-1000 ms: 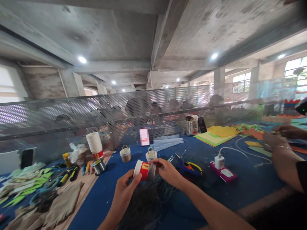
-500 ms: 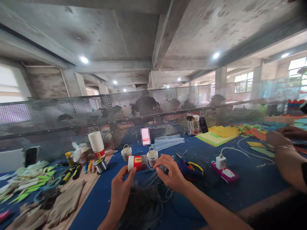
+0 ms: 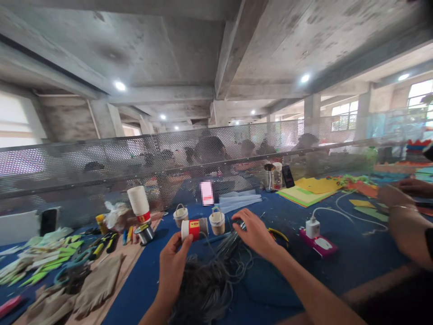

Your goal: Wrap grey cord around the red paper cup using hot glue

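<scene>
My left hand is wrapped round a small paper cup, white with a red band, tipped on its side with its grey-wound end to the right. A loose grey cord trails down from that end. My right hand is over a bundle of thin grey rods, fingers curved and apart, with no cord between them; whether the fingertips touch the rods is hard to see. Below lies a tangled heap of grey cord. Two little buckets with handles, one bucket left and one bucket right, stand behind the cup.
Left are stacked paper cups, a wire spool, gloves and scissors. Yellow-handled pliers lie partly behind my right hand. A power bank with a charger sits right, near another person's arm. A perforated screen stands behind.
My right hand has moved right, away from the cup, and its fingers have let go of the cord, which now hangs loose. My left hand still holds the cup.
</scene>
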`<state>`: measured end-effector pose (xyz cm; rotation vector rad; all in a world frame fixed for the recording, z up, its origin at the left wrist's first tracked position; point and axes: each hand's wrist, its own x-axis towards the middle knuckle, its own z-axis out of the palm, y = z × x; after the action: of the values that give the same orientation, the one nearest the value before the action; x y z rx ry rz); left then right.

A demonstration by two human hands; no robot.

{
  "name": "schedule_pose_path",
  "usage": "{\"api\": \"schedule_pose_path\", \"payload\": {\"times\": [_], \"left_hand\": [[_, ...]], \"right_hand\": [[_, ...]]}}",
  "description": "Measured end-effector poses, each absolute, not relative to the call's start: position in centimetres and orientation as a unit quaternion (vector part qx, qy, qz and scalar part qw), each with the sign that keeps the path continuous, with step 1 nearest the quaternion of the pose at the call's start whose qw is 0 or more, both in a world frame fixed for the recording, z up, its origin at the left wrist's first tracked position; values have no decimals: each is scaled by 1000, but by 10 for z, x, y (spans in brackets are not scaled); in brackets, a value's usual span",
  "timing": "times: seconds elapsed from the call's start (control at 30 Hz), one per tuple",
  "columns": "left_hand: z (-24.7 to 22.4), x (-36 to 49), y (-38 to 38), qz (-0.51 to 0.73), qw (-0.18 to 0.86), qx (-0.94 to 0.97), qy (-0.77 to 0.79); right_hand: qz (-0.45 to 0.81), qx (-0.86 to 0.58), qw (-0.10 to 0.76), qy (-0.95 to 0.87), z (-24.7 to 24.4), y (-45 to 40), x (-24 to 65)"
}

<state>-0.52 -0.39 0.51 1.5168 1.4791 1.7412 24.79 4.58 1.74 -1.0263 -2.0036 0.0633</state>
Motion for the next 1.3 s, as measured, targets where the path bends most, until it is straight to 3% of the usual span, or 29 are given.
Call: {"api": "schedule_pose_path", "payload": {"times": [0.27,0.5,0.73,0.83,0.97,1.03,1.17,1.3], "left_hand": [[1,-6,-2,602,194,563,532],[9,2,-9,606,165,559,541],[10,0,-9,605,171,563,537],[9,1,-9,607,192,564,526],[5,0,-8,601,214,567,520],[2,0,-6,602,231,566,514],[1,-1,-5,607,257,561,501],[6,0,-7,608,255,549,514]], "right_hand": [[-32,-594,184,-782,3,39,335],[-27,-605,143,-783,-19,40,333],[-49,-628,197,-751,-21,39,330],[-43,-631,287,-719,-17,41,333],[139,-545,505,-655,-2,45,321],[277,-476,561,-618,9,44,305],[436,-346,550,-623,28,36,261],[481,-279,508,-658,24,32,225]]}}
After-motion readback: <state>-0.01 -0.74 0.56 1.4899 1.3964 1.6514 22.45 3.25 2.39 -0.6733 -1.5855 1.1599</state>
